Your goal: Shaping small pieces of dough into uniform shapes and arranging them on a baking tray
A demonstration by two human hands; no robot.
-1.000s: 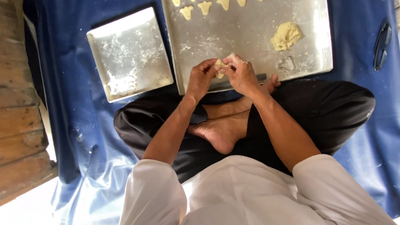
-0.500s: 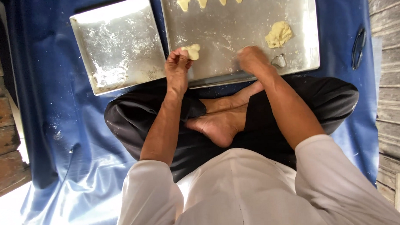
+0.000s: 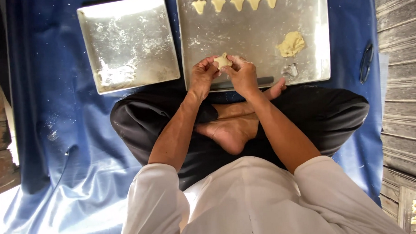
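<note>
My left hand point(image 3: 202, 75) and my right hand point(image 3: 242, 73) meet over the near edge of a large metal tray point(image 3: 255, 23). Both pinch a small pale piece of dough point(image 3: 222, 61) between their fingertips. At the tray's far edge lies a row of several shaped dough pieces point(image 3: 236, 3). A lump of yellow dough point(image 3: 291, 44) rests on the tray to the right, with a small metal cutter point(image 3: 290, 71) just below it.
A second, flour-dusted square tray point(image 3: 127, 41) lies to the left on a blue tarp point(image 3: 56, 117). My crossed legs in dark trousers point(image 3: 341, 112) sit below the trays. Dark-framed glasses point(image 3: 366, 63) lie at right, near wooden planks point(image 3: 402, 78).
My hands had parted, the left holding dough over the tray and the right pressing down on it. They have now come together again on the dough piece.
</note>
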